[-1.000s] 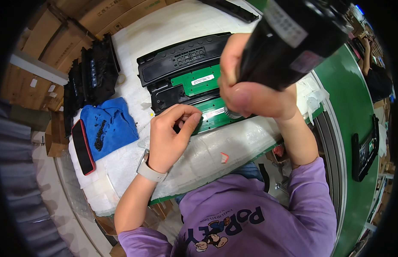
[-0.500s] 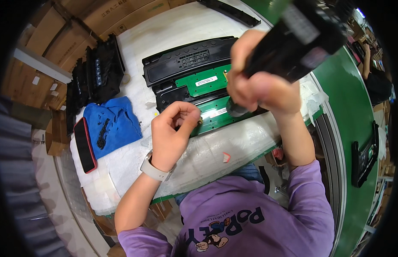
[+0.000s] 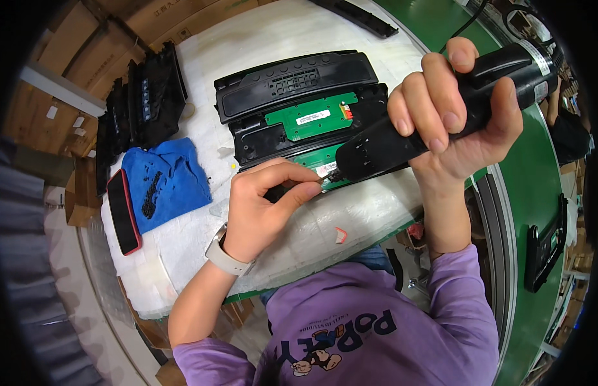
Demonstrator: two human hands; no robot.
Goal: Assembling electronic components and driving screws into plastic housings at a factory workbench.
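Note:
My right hand [image 3: 450, 106] is wrapped round a black electric screwdriver [image 3: 382, 149], held tilted with its nose low and to the left. My left hand [image 3: 266, 196] pinches thumb and forefinger together right by that nose; small dark bits show there, too small to name. Both are over the lower green circuit board [image 3: 305, 156], partly hidden by the tool and fingers. Above it, an upper green circuit board [image 3: 299, 127] with a white label and a red-and-white connector lies in a black plastic housing [image 3: 247, 145]. A long black panel [image 3: 247, 100] with buttons adjoins it.
Left of the work lies a blue cloth [image 3: 183, 174] with a pile of tiny black screws [image 3: 152, 196], beside a red-edged phone [image 3: 122, 212]. Black plastic parts [image 3: 164, 96] stand behind. Another black strip [image 3: 357, 16] lies at the far edge; a green surface [image 3: 530, 193] runs along the right.
The screwdriver has swung from steeply upright to a low slant, its body dropping to the right. My left fingertips have moved right, up to the tool's nose.

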